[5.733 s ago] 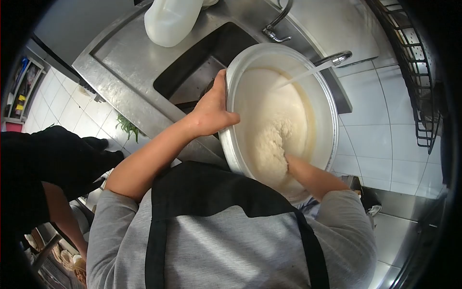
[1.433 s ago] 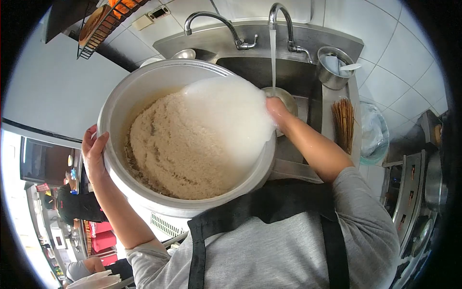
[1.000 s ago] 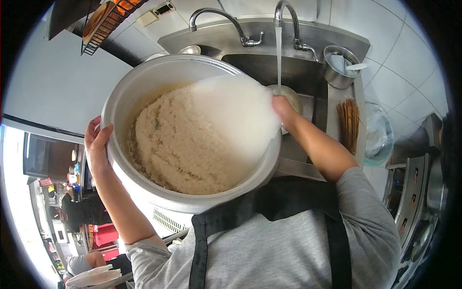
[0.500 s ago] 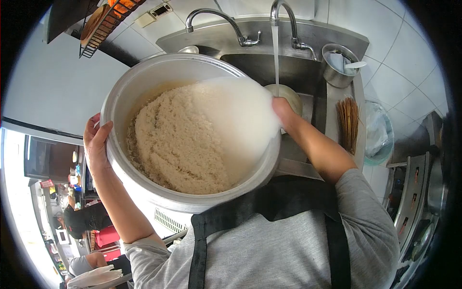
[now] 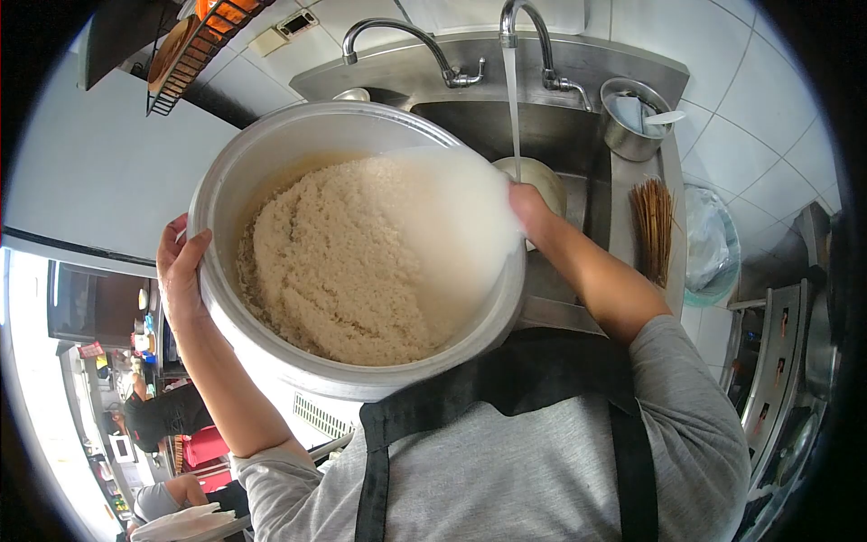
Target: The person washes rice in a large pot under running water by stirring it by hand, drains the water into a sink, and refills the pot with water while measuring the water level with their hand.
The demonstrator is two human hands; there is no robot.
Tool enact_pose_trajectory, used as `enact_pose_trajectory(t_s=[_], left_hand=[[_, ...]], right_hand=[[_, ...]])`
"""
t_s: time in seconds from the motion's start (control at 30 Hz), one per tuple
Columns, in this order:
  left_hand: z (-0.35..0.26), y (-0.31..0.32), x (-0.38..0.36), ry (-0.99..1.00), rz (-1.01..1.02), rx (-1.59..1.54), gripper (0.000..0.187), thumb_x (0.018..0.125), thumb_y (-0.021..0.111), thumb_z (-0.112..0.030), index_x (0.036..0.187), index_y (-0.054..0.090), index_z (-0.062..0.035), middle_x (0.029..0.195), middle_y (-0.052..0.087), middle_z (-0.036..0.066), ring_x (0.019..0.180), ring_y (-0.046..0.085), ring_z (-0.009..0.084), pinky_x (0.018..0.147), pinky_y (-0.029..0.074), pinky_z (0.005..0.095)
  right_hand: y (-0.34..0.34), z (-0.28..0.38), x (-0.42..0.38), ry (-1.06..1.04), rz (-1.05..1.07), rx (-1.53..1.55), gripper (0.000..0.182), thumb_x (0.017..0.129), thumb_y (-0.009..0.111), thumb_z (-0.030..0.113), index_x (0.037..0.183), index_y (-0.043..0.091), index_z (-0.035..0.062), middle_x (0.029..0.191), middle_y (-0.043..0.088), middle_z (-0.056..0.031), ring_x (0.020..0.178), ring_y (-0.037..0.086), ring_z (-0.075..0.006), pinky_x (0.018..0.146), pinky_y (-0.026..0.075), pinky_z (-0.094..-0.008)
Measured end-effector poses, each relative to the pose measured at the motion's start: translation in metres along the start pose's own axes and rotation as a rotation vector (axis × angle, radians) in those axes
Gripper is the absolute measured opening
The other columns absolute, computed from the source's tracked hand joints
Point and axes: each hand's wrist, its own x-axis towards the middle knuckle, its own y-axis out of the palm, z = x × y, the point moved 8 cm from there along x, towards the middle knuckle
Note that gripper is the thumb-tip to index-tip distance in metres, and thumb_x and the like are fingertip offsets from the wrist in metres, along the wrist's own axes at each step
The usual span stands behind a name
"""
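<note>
Head view: at three o'clock on the pot (image 5: 262, 163), the right hand (image 5: 533, 213) has its fingers hidden, so its grip cannot be told; it partly covers a round bowl (image 5: 547, 183) in the steel sink (image 5: 567, 131). The left hand (image 5: 181, 264) grips the rim at nine o'clock. The dull metal pot, near centre towards ten o'clock, tilts, its milky water (image 5: 456, 217) smooth beside coarse, mounded grains (image 5: 330, 266).

stick bundle (image 5: 652, 230) near a steel container (image 5: 629, 144)
</note>
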Motion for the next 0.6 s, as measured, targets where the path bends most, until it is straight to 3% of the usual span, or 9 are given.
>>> enact_pose_trajectory(t_s=[0.23, 0.43, 0.6], left_hand=[[-0.003, 0.003, 0.001, 0.019, 0.015, -0.011, 0.048, 0.071, 0.067, -0.009, 0.111, 0.046, 0.0060, 0.090, 0.063, 0.016, 0.078, 0.062, 0.0195, 0.075, 0.049, 0.0287], [-0.003, 0.004, 0.002, 0.015, 0.028, 0.015, 0.047, 0.071, 0.066, -0.009, 0.111, 0.045, 0.0060, 0.091, 0.063, 0.017, 0.078, 0.062, 0.0195, 0.075, 0.049, 0.0286], [-0.002, 0.004, 0.003, 0.018, 0.028, 0.014, 0.048, 0.071, 0.066, -0.009, 0.111, 0.045, 0.0060, 0.091, 0.063, 0.017, 0.079, 0.062, 0.0198, 0.076, 0.049, 0.0290]], right_hand=[[0.003, 0.013, -0.017, 0.008, -0.033, -0.099, 0.046, 0.096, 0.042, 0.035, 0.095, 0.060, -0.0078, 0.088, 0.063, -0.0144, 0.074, 0.061, -0.0201, 0.065, 0.050, -0.0344], [0.004, -0.003, -0.006, 0.090, -0.020, 0.269, 0.050, 0.098, 0.037, 0.037, 0.108, 0.053, -0.0093, 0.100, 0.061, -0.0177, 0.083, 0.062, -0.0254, 0.077, 0.051, -0.0378], [0.003, -0.010, -0.001, 0.144, -0.023, 0.305, 0.048, 0.098, 0.037, 0.035, 0.110, 0.051, -0.0094, 0.101, 0.061, -0.0185, 0.084, 0.062, -0.0262, 0.078, 0.051, -0.0386]])
